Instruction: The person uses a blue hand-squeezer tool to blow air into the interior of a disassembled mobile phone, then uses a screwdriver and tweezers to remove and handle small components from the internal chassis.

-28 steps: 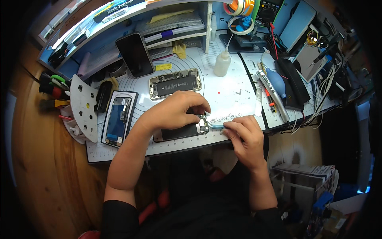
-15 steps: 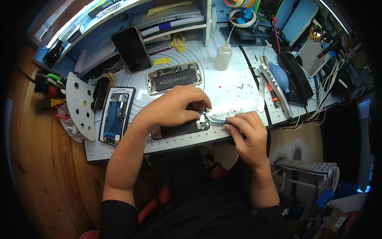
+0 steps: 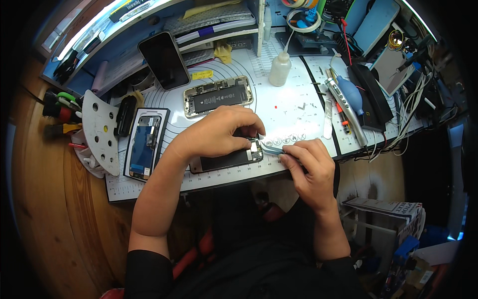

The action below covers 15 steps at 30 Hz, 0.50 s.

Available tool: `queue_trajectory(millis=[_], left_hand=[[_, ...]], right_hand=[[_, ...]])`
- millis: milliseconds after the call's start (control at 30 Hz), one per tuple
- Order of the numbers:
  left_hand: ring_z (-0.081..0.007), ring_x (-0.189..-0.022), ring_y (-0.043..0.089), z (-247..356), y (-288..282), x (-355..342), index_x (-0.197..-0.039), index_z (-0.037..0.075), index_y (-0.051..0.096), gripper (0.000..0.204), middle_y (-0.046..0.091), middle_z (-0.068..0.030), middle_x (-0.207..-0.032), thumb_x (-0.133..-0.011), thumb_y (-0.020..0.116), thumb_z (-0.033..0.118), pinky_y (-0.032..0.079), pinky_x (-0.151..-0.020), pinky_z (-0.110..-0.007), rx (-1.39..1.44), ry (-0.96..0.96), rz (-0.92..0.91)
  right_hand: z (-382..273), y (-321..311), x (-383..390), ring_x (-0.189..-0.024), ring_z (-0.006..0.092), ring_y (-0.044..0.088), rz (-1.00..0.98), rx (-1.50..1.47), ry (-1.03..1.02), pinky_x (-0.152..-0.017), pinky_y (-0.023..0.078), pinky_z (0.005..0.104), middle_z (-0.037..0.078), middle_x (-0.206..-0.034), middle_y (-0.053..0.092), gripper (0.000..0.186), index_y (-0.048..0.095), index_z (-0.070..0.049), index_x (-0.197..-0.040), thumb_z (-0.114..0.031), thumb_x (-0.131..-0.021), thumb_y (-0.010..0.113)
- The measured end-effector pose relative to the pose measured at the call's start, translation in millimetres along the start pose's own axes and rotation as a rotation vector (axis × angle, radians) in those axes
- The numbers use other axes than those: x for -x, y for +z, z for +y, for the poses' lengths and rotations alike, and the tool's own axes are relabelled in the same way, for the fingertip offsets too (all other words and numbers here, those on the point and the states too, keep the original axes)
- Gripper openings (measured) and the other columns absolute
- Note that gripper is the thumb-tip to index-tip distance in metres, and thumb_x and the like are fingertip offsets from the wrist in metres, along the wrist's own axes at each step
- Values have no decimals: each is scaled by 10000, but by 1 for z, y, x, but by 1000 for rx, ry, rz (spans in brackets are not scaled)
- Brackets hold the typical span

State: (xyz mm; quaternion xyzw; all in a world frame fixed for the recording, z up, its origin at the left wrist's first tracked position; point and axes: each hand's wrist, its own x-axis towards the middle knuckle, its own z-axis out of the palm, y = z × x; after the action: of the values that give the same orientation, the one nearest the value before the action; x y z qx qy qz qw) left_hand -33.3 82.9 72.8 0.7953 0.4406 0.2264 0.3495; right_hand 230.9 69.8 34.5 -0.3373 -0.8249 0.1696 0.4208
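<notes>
A black phone screen assembly lies face down near the front edge of the mat, small parts and metal plates showing at its right end. My left hand reaches over it from the left, thumb and fingers curled about its upper right part; the fingertips partly hide what they press. Pinched in my right hand are thin tweezers, their tips at the screen's right end. Behind my left hand an opened phone housing shows its black battery.
On the left, another phone frame rests in a tray. A dark phone leans at the back. A dropper bottle stands behind the work area. To the right are a silver pen-shaped tool, a blue blower bulb and cables.
Almost nothing differs. The tweezers and my right hand have shifted very slightly at the screen's right end; my left hand stays in place.
</notes>
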Motion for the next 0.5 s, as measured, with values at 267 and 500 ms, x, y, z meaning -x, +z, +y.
queue_trajectory(millis=[267, 500], left_hand=[[-248, -966, 695, 0, -2, 1, -1137, 18, 715, 349, 713, -105, -1019, -793, 769, -1, 555, -864, -367, 29, 0, 14], [-213, -956, 667, 2, 0, 1, -1284, 36, 655, 518, 691, -88, -998, -781, 764, -28, 547, -896, -347, 67, -60, 46]], right_hand=[[-7, -5, -2, -836, 296, 671, 4, -94, 128, -721, 542, 386, 111, -915, 700, 164, 753, -6, -1027, -33, -869, 789], [2, -3, -15, -846, 291, 656, -45, 1, 17, -735, 532, 394, 99, -922, 695, 190, 751, -34, -1043, -41, -857, 786]])
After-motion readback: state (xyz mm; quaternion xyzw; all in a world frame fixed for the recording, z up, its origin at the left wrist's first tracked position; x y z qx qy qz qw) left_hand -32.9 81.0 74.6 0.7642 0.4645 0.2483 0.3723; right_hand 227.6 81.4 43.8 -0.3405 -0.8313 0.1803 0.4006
